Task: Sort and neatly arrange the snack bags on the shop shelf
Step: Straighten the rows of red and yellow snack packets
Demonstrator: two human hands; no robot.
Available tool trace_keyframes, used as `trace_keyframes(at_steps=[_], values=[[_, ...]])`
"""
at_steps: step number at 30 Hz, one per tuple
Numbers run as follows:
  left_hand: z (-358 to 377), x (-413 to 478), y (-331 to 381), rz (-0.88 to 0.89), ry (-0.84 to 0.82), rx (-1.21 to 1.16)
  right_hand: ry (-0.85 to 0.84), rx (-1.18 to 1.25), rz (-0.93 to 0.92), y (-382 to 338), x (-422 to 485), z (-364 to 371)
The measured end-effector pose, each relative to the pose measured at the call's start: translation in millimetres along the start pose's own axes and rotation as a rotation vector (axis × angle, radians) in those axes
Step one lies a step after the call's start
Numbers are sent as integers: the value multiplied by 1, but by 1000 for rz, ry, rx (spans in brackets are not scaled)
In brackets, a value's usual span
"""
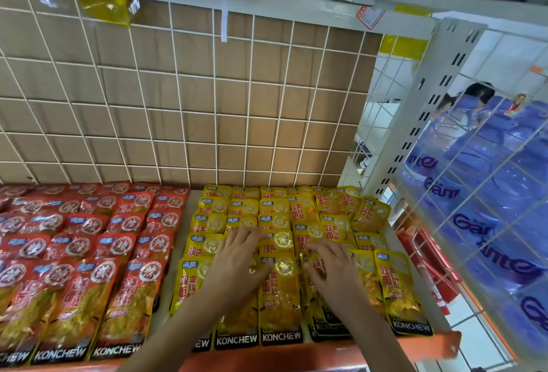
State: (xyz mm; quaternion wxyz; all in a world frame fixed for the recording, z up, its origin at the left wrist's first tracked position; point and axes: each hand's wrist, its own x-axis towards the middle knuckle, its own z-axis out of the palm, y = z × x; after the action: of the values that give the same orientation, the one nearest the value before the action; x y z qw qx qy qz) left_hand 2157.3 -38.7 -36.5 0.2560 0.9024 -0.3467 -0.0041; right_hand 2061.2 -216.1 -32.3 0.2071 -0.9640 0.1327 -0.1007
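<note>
Yellow snack bags (397,288) fill the right half of the shelf (430,339) in your head view, at about 6 o'clock. They lie in overlapping rows from the orange front lip back to the wire grid (213,99). Red snack bags (74,297) lie the same way at 8 o'clock, and a bare white strip of shelf parts them from the yellow ones.

Your left hand (237,256) lies flat on the yellow rows, fingers straight and spread, pointing toward 1 o'clock, holding nothing. Your right hand (329,268) sits just beside it at its 3 o'clock, fingers bent with the tips on a yellow bag near the front. Whether it pinches that bag or only touches it, you cannot tell from here.

Brown cardboard (89,90) backs the grid from 9 to 12 o'clock. At 3 o'clock a white slotted post (427,110) rises beside the shelf, and purple packs (486,193) sit behind a second wire panel further right.
</note>
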Motion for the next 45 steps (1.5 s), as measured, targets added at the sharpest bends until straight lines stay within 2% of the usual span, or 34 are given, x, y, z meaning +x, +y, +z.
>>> trace_keyframes(at_steps=[4,7,13,17,21,25,40,45], values=[[8,-10,-4,82,-89,209,12,5,-8,1,0,0],[13,-14,-6,57,-198,365,15,7,-16,1,-1,1],[13,-13,-2,58,-228,405,-3,31,-33,-2,1,-6],[14,-13,-3,5,-199,367,-37,61,-100,-6,16,-13],[6,-6,-2,-11,-123,279,-268,20,-180,-17,39,-11],[-1,2,-2,-62,-173,289,-368,-61,-214,-23,48,-5],[-4,26,-5,-78,-146,213,-324,-47,-210,-24,46,-4],[1,55,-14,-20,-235,170,-325,-37,-184,-23,46,-2]])
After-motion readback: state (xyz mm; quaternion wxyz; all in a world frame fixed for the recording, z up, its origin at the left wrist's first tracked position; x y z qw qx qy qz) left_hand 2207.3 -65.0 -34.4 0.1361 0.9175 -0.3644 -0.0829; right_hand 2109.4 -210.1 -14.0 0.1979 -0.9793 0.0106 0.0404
